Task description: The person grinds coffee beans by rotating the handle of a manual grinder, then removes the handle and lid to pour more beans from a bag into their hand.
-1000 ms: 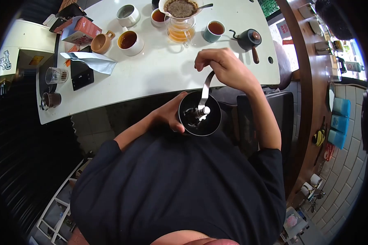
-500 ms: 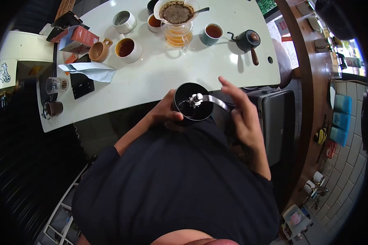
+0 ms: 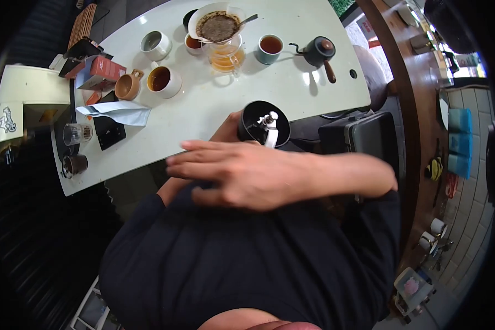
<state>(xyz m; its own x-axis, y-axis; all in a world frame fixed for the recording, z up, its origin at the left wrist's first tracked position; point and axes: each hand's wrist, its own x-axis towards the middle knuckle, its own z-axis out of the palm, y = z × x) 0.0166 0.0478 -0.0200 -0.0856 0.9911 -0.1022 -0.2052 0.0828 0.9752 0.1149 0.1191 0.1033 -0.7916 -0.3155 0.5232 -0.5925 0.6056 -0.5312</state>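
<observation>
A black hand coffee grinder is held in front of my body, near the table's edge, its round top facing up. My left hand is wrapped round its left side, partly covered by my other arm. The metal crank points down toward my chest from the centre, and its far end is hidden. My right hand passes over the crank's hidden end. Its fingers stretch leftward, apart and slightly blurred. Whether the palm touches the crank's knob is hidden.
On the white table stand a glass server with a dripper of wet coffee grounds, a white mug, a green cup and a black kettle. A pale bag lies left. A grey case is at right.
My right hand has swung from the grinder's right side to in front of it, fingers now pointing left. The crank has turned from pointing right to pointing toward me.
</observation>
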